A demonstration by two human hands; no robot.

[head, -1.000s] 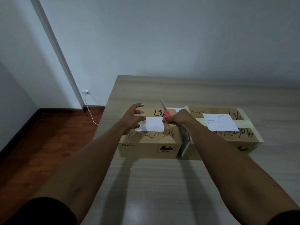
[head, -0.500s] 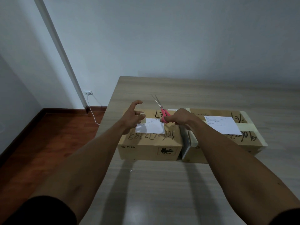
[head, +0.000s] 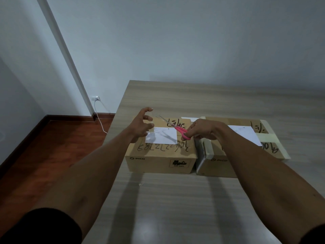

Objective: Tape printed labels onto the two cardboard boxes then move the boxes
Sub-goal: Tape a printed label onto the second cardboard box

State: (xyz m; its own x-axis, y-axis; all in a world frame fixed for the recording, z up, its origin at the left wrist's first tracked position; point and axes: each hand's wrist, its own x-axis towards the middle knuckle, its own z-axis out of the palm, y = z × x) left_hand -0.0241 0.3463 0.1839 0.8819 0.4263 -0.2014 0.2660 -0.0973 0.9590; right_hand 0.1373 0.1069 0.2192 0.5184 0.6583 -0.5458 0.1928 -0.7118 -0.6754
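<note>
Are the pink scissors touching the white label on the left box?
Cannot tell. In the head view the right hand grips the pink scissors, whose blades cross above the label's far edge; one view cannot show gap or contact.

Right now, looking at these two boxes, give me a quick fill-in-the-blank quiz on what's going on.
1. The right hand holds scissors with ____ handles.
2. A white label lies on top of the ____ box.
3. The brand printed on that box's front is ____.
4. The boxes stand on a wooden ____.

Missing words: pink; left; PICO; table
</note>
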